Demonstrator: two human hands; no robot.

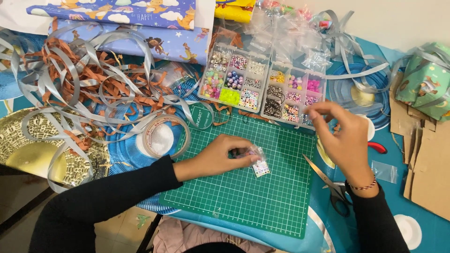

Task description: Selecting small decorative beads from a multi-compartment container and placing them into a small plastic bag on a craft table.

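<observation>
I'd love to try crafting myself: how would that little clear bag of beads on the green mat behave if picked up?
The small clear bag under the left hand looks thin, so probably floppy and slippery. Its loose beads would likely shift. It seems light.

one view only, from a head-worn camera above the near edge of the table (422, 234). it looks steeply down and forward over the person's arms. the green cutting mat (262, 182) sits close, centre frame; bead boxes (262, 86) and wrapping paper (140, 28) lie farther off, toward the top edge.
</observation>
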